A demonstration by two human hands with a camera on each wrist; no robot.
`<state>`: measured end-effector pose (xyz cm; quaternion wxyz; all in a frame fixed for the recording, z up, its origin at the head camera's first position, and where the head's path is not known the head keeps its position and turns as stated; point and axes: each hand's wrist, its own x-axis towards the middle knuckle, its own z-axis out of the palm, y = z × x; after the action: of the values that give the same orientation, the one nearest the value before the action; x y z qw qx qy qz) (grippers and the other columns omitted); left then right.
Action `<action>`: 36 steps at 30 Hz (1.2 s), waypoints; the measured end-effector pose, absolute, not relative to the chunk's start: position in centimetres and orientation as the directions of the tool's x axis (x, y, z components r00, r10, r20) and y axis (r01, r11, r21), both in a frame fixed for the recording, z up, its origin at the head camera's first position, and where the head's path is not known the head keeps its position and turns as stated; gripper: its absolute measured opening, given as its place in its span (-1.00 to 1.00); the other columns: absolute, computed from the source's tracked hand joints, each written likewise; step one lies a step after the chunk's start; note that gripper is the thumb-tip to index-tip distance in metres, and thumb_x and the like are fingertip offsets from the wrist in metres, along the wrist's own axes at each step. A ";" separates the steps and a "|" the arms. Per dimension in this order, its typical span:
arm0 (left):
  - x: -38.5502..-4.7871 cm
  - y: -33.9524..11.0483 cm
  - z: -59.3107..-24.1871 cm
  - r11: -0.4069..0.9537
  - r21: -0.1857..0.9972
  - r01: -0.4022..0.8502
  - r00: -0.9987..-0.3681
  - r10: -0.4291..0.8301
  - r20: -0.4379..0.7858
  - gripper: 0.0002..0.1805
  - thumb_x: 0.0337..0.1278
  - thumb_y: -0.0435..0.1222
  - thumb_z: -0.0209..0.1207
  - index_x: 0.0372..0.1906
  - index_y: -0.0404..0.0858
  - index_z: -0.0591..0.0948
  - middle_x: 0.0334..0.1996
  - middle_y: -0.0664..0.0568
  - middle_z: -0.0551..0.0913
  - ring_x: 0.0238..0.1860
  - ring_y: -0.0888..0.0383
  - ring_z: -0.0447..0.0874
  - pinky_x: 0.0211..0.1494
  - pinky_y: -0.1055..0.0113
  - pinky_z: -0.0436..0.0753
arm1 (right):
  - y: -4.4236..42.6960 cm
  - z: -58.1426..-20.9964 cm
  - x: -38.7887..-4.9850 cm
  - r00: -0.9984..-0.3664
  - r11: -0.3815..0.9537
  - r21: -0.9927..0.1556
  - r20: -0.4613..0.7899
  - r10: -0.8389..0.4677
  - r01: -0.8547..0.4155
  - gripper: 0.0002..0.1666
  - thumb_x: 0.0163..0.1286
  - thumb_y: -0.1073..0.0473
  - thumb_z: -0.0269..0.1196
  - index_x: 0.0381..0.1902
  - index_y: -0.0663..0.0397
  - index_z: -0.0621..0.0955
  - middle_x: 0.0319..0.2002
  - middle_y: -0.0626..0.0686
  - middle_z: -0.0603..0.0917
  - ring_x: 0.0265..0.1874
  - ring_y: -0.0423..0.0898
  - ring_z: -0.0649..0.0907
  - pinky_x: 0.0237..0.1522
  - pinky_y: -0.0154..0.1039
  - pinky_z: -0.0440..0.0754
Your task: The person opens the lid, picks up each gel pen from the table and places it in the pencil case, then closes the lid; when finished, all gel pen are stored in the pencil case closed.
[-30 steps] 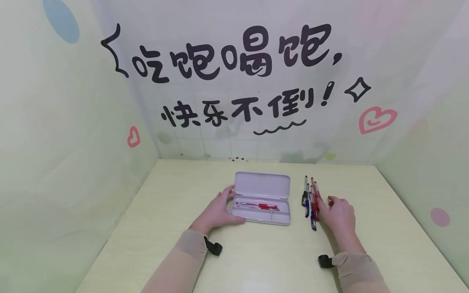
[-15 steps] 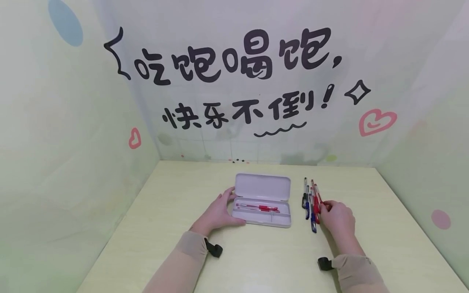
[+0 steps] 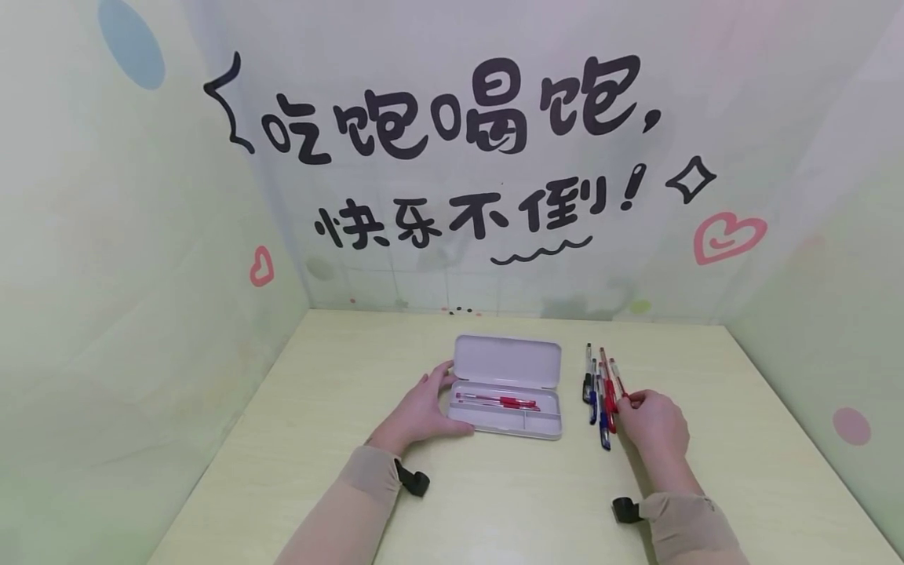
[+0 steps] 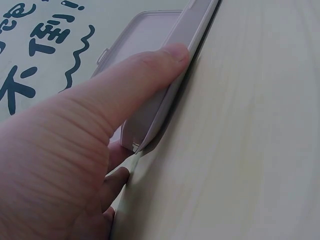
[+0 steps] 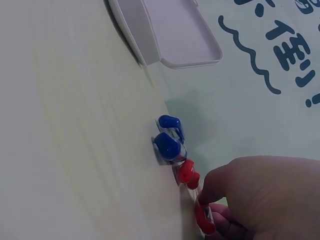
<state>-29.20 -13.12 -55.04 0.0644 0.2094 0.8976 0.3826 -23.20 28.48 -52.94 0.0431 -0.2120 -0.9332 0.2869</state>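
Note:
An open pale lilac pencil case [image 3: 507, 359] stands on the table with red pens [image 3: 517, 402] in its rear compartment. My left hand [image 3: 421, 412] grips the case's left end; in the left wrist view the thumb of that hand [image 4: 55, 145] lies on the front edge. To the right of the case lies a group of black, blue and red pens [image 3: 595, 400]. At the group's right side, my right hand [image 3: 655, 428] pinches one red pen [image 5: 204, 220] between thumb and fingers, its clear end angled away from the others.
The pale wooden table [image 3: 523, 502] meets a back wall [image 3: 395, 282] with black writing, and side walls stand to the left and right. Black wrist cameras [image 3: 413, 478] sit on both sleeves.
My right hand has closed on a red pen and drawn it slightly right, apart from the group. The left hand stays on the case. The head view has shifted slightly.

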 end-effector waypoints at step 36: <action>-28.9 -13.0 -54.5 0.631 0.710 0.314 -0.909 0.416 0.032 0.51 -0.27 0.17 0.76 0.79 -0.05 0.10 0.54 0.10 0.62 0.66 -0.01 0.46 0.95 0.00 -0.05 | 21.4 -50.8 -23.8 -0.896 0.853 -0.491 0.440 0.065 -0.179 -0.83 0.47 0.21 0.36 -0.07 0.15 0.80 -0.21 0.12 0.73 -0.19 0.09 0.64 -0.23 -0.09 0.63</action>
<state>-28.86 -13.02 -54.54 0.0672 0.2024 0.9006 0.3788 -23.77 21.42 -50.82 0.2264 0.0304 -0.9354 0.2698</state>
